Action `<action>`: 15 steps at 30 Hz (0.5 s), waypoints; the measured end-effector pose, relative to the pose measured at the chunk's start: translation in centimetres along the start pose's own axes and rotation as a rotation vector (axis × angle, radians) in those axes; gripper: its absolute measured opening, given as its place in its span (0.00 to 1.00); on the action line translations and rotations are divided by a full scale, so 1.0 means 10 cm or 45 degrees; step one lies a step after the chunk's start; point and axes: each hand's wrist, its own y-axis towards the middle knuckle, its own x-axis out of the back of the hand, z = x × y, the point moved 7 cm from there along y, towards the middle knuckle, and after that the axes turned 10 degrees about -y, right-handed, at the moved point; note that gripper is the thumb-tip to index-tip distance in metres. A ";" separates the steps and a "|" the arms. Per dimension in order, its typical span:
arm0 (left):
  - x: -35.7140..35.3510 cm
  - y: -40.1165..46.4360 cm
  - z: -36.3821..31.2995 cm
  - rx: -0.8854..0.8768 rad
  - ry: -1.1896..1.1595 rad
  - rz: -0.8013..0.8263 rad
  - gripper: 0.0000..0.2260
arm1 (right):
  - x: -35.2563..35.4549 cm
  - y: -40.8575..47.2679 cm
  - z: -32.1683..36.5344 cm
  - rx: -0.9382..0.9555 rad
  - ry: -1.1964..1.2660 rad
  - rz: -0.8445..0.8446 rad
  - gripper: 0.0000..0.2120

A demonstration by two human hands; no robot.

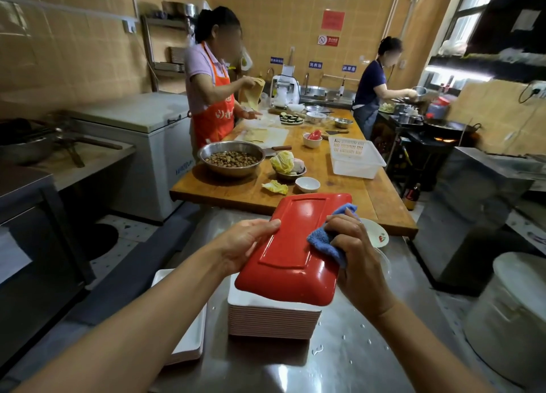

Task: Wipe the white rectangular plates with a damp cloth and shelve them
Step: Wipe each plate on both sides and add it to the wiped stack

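Above the stack of white rectangular plates [273, 313], the left hand [245, 246] grips an upturned red-backed rectangular plate [295, 245] while the right hand [354, 254], curled round a blue damp cloth [323, 239], wipes it; shelving likely follows.

Your left hand [246, 242] has its thumb hidden under the red plate [295, 251]. That plate covers most of the top of the plate stack [271, 319]. The wall signs [315, 64] are too small to read. The white bucket [514, 313] is cut off at the right edge.
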 end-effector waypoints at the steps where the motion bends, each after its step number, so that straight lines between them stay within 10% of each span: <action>1: 0.01 0.01 0.00 -0.008 0.006 -0.012 0.28 | -0.01 0.00 0.01 0.005 -0.006 0.006 0.07; 15: 0.15 0.01 -0.09 -0.197 -0.060 -0.057 0.30 | -0.18 -0.16 -0.16 -0.109 -0.164 0.347 0.09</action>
